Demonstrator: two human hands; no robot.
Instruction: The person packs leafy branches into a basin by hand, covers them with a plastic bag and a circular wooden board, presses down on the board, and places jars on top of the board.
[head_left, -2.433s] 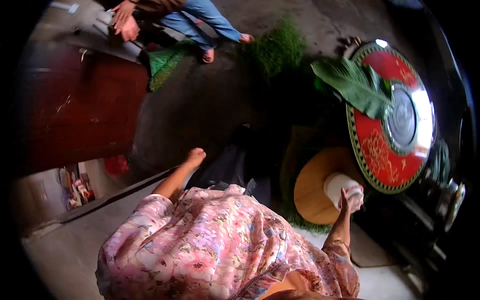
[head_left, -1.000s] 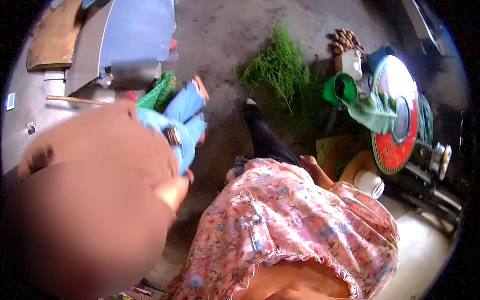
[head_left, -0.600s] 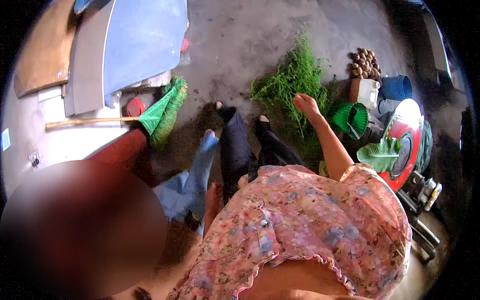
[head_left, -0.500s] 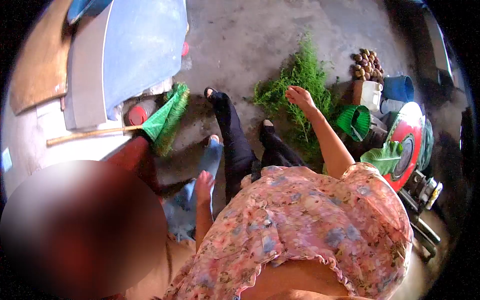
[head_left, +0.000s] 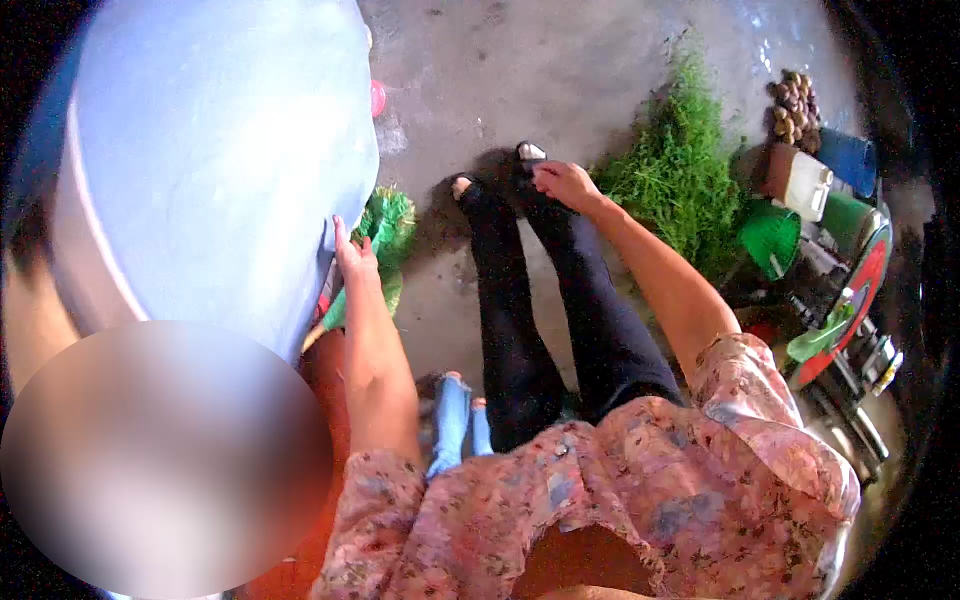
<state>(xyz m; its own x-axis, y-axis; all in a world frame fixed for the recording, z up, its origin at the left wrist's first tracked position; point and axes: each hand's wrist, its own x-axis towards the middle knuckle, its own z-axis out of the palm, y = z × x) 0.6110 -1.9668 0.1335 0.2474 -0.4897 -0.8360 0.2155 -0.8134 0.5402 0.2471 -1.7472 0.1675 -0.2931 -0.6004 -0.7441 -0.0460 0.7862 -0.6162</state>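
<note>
My left hand point(head_left: 355, 250) is open, its fingers stretched up along the right edge of a light blue tabletop or board point(head_left: 230, 150). Whether it touches that edge I cannot tell. Just behind it is a broom point(head_left: 388, 228) wrapped in green, partly hidden by my hand and forearm. My right hand point(head_left: 567, 186) is held in front of my dark trouser leg with its fingers curled in. No object shows in it. To its right, a leafy green heap of cut plants point(head_left: 680, 160) lies on the concrete floor.
On the right stand a green basket point(head_left: 770, 238), a white jug point(head_left: 800, 180), a blue bucket point(head_left: 848, 160) and a machine with a red round rim point(head_left: 865, 290). Brown roundish produce point(head_left: 794, 108) is piled behind them. Another person's jeans point(head_left: 452, 420) show beside me.
The view has turned, and the blue surface fills more of the left side. My left hand is now raised beside its edge. The plants and containers sit farther right; my right hand stays curled.
</note>
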